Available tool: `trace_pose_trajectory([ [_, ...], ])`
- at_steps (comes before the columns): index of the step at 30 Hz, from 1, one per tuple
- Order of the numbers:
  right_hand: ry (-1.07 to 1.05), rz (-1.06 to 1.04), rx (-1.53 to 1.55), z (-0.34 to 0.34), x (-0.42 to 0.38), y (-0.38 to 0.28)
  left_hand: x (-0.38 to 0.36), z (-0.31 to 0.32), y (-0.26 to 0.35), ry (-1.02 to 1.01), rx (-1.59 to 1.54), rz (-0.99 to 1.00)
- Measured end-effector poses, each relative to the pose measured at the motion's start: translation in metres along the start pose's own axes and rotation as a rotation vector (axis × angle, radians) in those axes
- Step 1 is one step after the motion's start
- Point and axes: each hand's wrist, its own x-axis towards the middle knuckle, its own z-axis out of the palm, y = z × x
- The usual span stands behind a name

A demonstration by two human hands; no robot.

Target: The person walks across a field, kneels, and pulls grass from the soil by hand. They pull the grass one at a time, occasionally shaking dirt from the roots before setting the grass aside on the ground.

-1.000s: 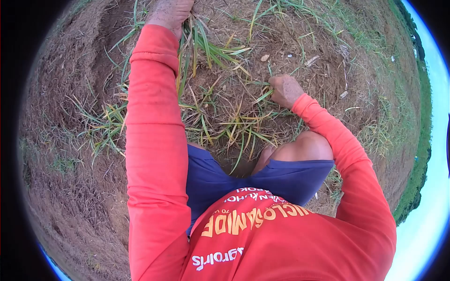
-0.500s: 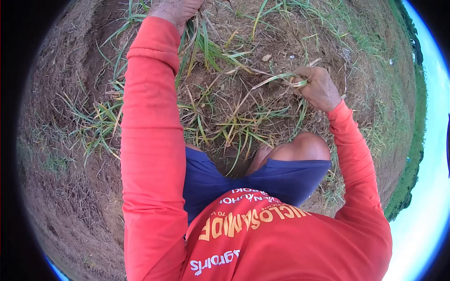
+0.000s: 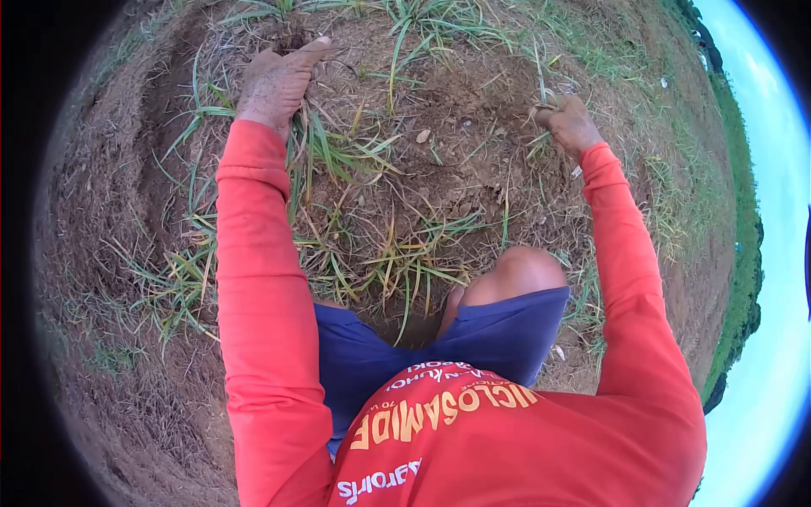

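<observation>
My left hand (image 3: 277, 86), dusty with soil, is closed at the upper left, its back toward me and one digit stretched out to the right. A bunch of long green leaves (image 3: 331, 154) hangs from beneath it, some tips yellowed. The gripped part is hidden under the palm. My right hand (image 3: 571, 125) is closed low over the soil at the upper right. A few thin green and dry blades show around its fingers; what they hold, if anything, I cannot make out.
Leafy clumps (image 3: 405, 258) grow between my hands and my knees. Another clump (image 3: 435, 21) stands farther ahead. Dry straw covers the brown soil (image 3: 465, 127), with a small pale stone (image 3: 423, 136) on it. A green tree line (image 3: 743, 228) runs along the right.
My left hand has come down and slightly left in view, with the leaves still under it. My right hand has moved slightly up; the long blades stretched from it no longer show.
</observation>
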Motion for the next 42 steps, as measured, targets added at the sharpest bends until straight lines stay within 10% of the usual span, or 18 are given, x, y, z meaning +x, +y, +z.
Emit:
trace_pose_trajectory([
  [8,0.019,-0.021,1.234,-0.037,-0.010,0.010,-0.007,0.052,-0.009,-0.035,-0.040,-0.017],
  [11,-0.039,0.287,-0.281,0.022,0.030,0.045,-0.028,0.070,-0.004,-0.170,-0.107,-0.215],
  [14,-0.005,0.272,1.038,0.026,0.000,0.050,-0.039,0.090,0.000,-0.179,-0.309,-0.222],
  [20,0.047,0.133,1.402,0.024,-0.047,-0.021,-0.049,0.156,-0.011,-0.357,-0.904,-0.400],
  [26,-0.018,-0.333,0.740,0.082,-0.062,-0.064,-0.087,0.213,-0.026,-0.621,-1.069,-0.468],
  [28,-0.159,-0.198,0.508,0.074,-0.068,-0.064,-0.092,0.206,-0.026,-0.666,-1.008,-0.548],
  [34,0.720,-0.064,0.607,0.038,-0.062,-0.022,-0.089,0.166,0.027,-0.740,-0.228,-0.405],
  [37,0.504,0.141,0.275,0.073,-0.046,0.012,-0.070,0.144,0.026,-0.599,-0.172,-0.349],
  [38,-0.014,0.167,0.050,0.096,-0.030,0.041,-0.064,0.140,0.018,-0.562,-0.177,-0.349],
  [41,0.379,-0.022,0.302,0.093,-0.050,0.056,-0.039,0.120,-0.006,-0.481,-0.014,-0.330],
  [42,0.218,0.095,0.445,0.067,-0.066,0.043,-0.036,0.116,-0.012,-0.416,0.047,-0.298],
])
